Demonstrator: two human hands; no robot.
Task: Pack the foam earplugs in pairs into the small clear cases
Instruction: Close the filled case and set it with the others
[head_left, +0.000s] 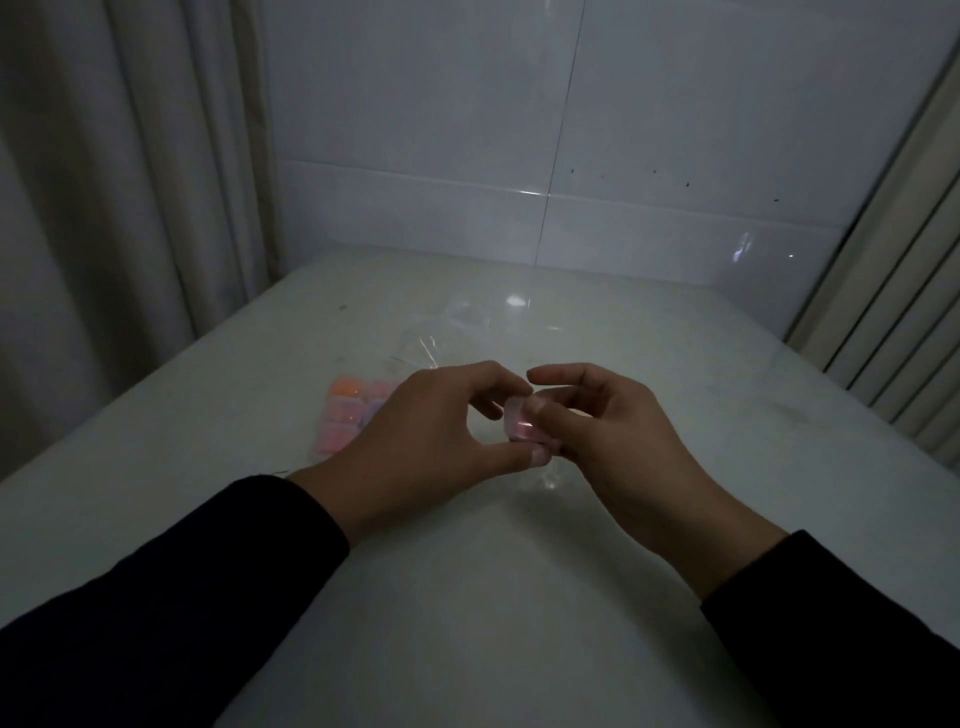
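Both hands pinched 1 small clear plastic case (521, 426) between them, left hand (415, 441) and right hand (618, 441) equally near, pink foam showing inside.

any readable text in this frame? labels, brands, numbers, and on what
None readable.
The small clear case, held between the left hand and the right hand, shows only a pink glow inside, no print.
The pile of pink and orange cases on the table: no lettering visible; dim and blurred.
The clear plastic bag, wall tiles and curtain: no marks that read as text.
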